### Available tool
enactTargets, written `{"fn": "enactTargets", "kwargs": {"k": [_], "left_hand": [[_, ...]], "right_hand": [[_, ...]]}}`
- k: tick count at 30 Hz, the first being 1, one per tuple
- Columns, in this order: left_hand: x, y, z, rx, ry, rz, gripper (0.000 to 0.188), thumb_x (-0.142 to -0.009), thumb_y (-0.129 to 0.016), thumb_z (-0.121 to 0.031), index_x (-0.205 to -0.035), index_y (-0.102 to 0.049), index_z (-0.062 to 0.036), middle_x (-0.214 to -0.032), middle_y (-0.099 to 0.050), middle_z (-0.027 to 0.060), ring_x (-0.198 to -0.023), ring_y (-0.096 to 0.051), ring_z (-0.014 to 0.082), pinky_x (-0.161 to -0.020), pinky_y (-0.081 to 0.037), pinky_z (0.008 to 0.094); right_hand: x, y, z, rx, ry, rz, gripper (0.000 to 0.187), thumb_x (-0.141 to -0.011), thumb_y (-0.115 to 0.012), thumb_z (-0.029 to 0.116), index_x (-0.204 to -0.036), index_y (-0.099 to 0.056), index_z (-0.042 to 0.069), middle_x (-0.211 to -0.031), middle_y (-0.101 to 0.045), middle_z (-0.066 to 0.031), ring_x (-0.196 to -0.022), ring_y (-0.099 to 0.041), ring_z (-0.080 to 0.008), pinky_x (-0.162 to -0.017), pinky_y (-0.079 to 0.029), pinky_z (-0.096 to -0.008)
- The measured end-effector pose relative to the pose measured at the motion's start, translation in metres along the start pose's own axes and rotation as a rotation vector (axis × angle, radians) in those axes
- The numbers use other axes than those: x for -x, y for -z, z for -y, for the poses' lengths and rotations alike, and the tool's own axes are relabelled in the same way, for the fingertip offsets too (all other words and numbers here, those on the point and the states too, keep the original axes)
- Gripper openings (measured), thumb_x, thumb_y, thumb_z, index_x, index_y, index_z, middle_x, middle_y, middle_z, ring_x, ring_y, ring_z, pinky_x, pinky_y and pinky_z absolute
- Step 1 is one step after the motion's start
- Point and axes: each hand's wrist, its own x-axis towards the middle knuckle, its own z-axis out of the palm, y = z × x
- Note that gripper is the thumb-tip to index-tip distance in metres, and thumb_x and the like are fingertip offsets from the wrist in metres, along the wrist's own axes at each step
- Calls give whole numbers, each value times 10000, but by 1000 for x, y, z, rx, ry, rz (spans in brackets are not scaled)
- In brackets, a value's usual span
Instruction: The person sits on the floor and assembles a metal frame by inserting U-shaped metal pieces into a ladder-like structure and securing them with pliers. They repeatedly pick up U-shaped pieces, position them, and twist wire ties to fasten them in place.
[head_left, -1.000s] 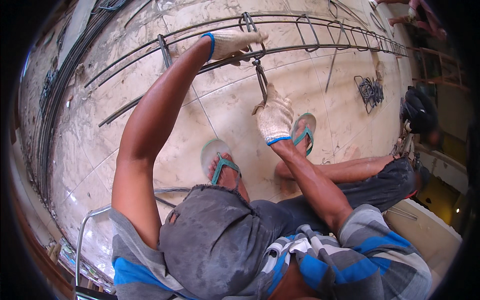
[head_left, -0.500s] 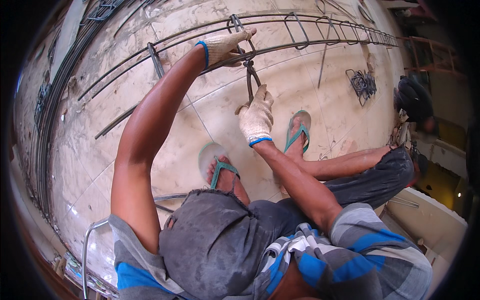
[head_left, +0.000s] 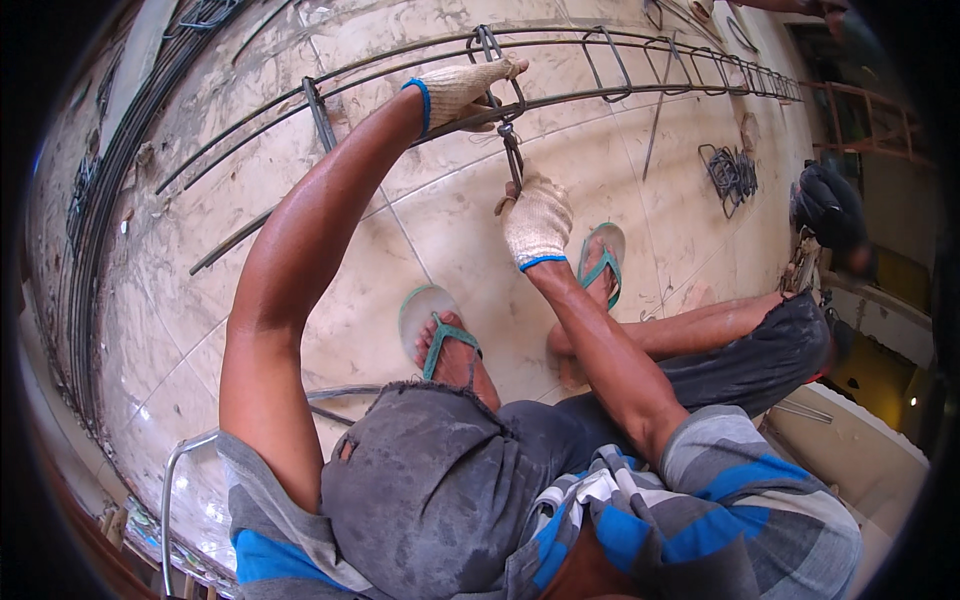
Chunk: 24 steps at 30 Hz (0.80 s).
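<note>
A long cage of steel rebar runs across the upper part of the view, with square stirrups spaced along its rods. My left hand, in a cream knit glove with a blue cuff, is wrapped round the near rod beside a stirrup. Just below that stirrup, the jaws of dark steel pincers meet the near rod, apparently at a wire tie too small to make out. My gloved right hand is closed round the pincers' handles, which it mostly hides.
Loose bent stirrups lie in a heap on the tiled floor at right. Long steel rods are bundled along the left. My sandalled feet stand below the cage. Dark clothing of another person shows at far right.
My right hand has turned and shifted a little right with the pincers, so the handles now show edge-on. My left hand and the cage have slid slightly right.
</note>
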Motion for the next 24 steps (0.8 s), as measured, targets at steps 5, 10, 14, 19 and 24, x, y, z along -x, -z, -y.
{"fn": "enactTargets", "kwargs": {"k": [5,10,14,19,24], "left_hand": [[11,-10,1,10,-87,-65,945,-835,-775,-714,-1314,-555,70,-863,-687,140,-763,-719,211,-697,-600,301],[10,-10,2,0,-79,-55,967,-832,-764,-727,-1382,-521,31,-972,-687,171,-827,-727,224,-722,-608,331],[10,-5,0,-38,-59,7,961,-829,-751,-742,-1393,-538,6,-1059,-678,186,-865,-719,231,-752,-612,357],[5,-7,6,-40,-41,-52,916,-850,-725,-746,-1408,-556,-39,-1076,-682,183,-852,-712,214,-755,-603,341],[-10,-2,15,-11,13,-65,851,-869,-717,-730,-1375,-573,-60,-1049,-671,163,-842,-704,196,-759,-607,323]], "right_hand": [[4,8,11,-457,-161,233,368,-993,-577,211,-1281,-610,-15,-1080,-728,-229,-959,-730,-367,-898,-545,-469],[-6,17,15,-537,-195,516,365,-1034,-543,187,-1332,-592,-17,-1179,-733,-186,-967,-733,-303,-920,-557,-407],[-10,15,-16,-1020,-263,678,362,-1050,-543,166,-1378,-582,16,-1285,-696,-116,-1088,-705,-251,-995,-557,-400],[-26,21,-44,-1391,-258,999,500,-1057,-610,231,-1497,-504,18,-1326,-671,-124,-1215,-666,-256,-1068,-544,-447],[-24,13,-39,-1663,-267,1077,481,-1063,-610,255,-1470,-511,17,-1408,-621,-145,-1276,-627,-293,-1099,-528,-494]]}}
